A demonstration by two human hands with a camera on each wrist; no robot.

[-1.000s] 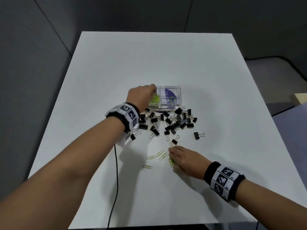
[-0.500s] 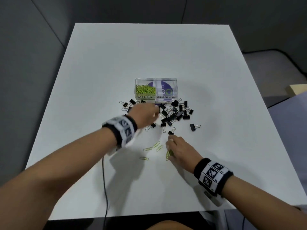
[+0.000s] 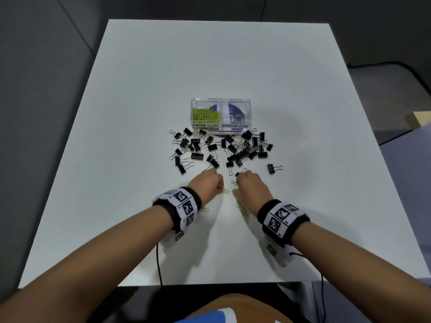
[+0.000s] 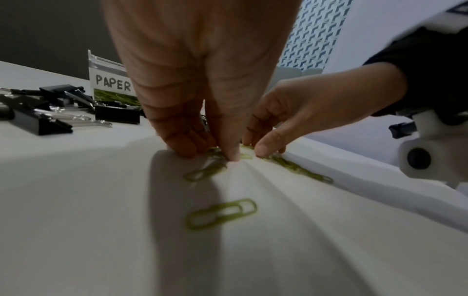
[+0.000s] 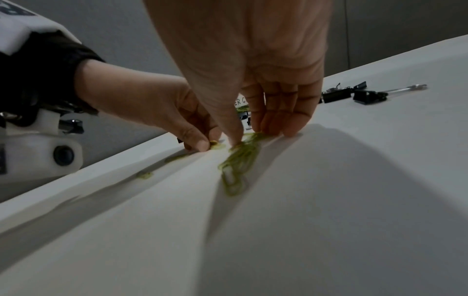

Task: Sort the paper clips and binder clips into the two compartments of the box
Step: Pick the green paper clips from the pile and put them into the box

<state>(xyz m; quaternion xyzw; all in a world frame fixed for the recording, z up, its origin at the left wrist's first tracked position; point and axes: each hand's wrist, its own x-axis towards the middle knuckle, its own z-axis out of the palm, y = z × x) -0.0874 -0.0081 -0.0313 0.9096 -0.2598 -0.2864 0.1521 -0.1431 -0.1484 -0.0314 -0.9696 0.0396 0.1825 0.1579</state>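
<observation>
A clear two-compartment box point(image 3: 250, 113) stands mid-table. Its left part, labelled PAPER CLIPS, holds green paper clips point(image 3: 206, 114); the right part, labelled BINDER CLIPS point(image 3: 235, 125), has no clips in it. Black binder clips point(image 3: 242, 151) lie scattered in front of the box. Nearer me, my left hand point(image 3: 215, 184) pinches a green paper clip point(image 4: 206, 172) against the table with thumb and fingertips. My right hand point(image 3: 241, 186) is beside it, its thumb and fingers closing on a small bunch of green paper clips point(image 5: 240, 160). A loose paper clip point(image 4: 220, 213) lies under my left wrist.
One binder clip point(image 3: 274, 169) sits apart at the right of the pile. A black cable point(image 3: 159, 264) runs off the table's front edge. Bare white tabletop point(image 3: 326, 206) surrounds the clips. Grey panels stand behind and to the left.
My left hand has come back from the box's paper clip compartment to the loose paper clips at the front. The right hand has stayed on its bunch of clips.
</observation>
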